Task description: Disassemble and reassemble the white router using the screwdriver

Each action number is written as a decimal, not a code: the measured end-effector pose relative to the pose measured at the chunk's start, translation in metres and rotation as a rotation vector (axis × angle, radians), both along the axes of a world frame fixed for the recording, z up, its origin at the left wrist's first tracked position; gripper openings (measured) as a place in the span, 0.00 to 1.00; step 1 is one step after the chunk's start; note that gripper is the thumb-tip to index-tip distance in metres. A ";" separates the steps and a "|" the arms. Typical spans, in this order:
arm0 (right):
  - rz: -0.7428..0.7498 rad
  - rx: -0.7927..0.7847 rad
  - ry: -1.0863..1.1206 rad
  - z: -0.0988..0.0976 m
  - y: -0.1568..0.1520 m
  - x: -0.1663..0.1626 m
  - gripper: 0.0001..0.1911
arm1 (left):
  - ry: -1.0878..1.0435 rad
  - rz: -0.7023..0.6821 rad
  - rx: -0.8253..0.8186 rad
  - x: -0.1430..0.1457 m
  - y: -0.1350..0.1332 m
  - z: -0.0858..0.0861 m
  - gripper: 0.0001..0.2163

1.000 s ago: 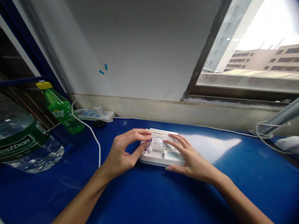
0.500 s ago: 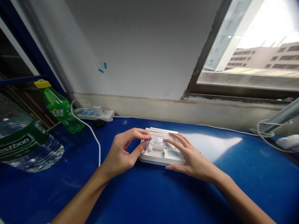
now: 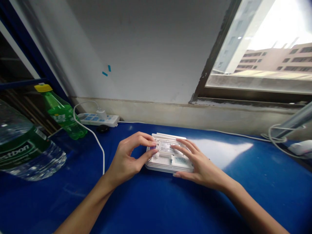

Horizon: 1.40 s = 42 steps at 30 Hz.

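A white router [image 3: 158,167] lies on the blue table with its perforated underside up, a printed label in the middle and its antennas [image 3: 168,136] folded along the far edge. Over its left end, my left hand [image 3: 133,154] pinches with thumb and index finger at a small purplish thing, too small and covered to name. My right hand [image 3: 195,161] steadies the router's right end, fingers resting on the underside and thumb against the near edge. Part of the right end is hidden beneath that hand.
On the left stand a large water bottle [image 3: 26,149] and a green soda bottle [image 3: 60,113]. A power strip [image 3: 109,120] with a plugged-in charger sits against the wall, a black round object [image 3: 102,128] before it. A white cable [image 3: 98,144] crosses the table. A metal post [image 3: 292,120] rises at right.
My left thumb and index finger have shifted slightly at the router's left end, and less of the purplish thing shows. My right hand and the router have stayed put.
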State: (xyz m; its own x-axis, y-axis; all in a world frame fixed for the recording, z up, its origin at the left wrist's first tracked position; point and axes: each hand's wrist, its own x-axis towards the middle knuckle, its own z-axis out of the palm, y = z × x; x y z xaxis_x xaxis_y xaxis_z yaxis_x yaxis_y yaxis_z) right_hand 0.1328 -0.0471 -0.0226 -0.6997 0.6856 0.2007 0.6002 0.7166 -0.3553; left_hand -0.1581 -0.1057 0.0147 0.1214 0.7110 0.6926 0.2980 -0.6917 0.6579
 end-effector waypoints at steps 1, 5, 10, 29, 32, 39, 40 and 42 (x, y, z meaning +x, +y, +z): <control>0.002 0.002 0.002 0.000 0.000 0.000 0.43 | 0.001 0.017 0.017 0.000 0.000 0.001 0.08; -0.001 0.007 -0.006 -0.001 0.000 0.000 0.44 | 0.072 -0.001 0.029 -0.002 -0.001 0.006 0.08; -0.006 0.005 -0.008 -0.002 0.001 0.000 0.44 | 0.050 -0.029 -0.029 -0.002 0.000 0.001 0.08; 0.007 0.018 0.000 -0.001 0.001 0.000 0.43 | -0.023 0.021 0.005 0.000 0.002 0.000 0.07; -0.001 0.016 -0.017 -0.001 0.001 0.000 0.43 | 0.019 -0.010 -0.006 -0.001 0.000 0.002 0.08; 0.000 0.017 -0.019 -0.001 0.001 -0.001 0.43 | -0.010 -0.002 -0.028 0.001 0.001 -0.003 0.08; 0.003 0.017 -0.017 -0.001 0.001 -0.001 0.43 | -0.015 0.011 -0.016 0.002 0.002 -0.003 0.08; 0.002 0.017 -0.018 -0.001 0.000 -0.001 0.43 | -0.001 0.023 0.003 0.002 0.002 -0.002 0.08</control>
State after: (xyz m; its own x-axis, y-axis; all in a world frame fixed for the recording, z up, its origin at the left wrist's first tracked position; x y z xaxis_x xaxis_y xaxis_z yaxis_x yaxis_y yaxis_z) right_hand 0.1319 -0.0468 -0.0231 -0.7048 0.6807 0.1998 0.6049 0.7237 -0.3322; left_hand -0.1559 -0.1041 0.0126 0.1046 0.7118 0.6946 0.3133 -0.6864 0.6563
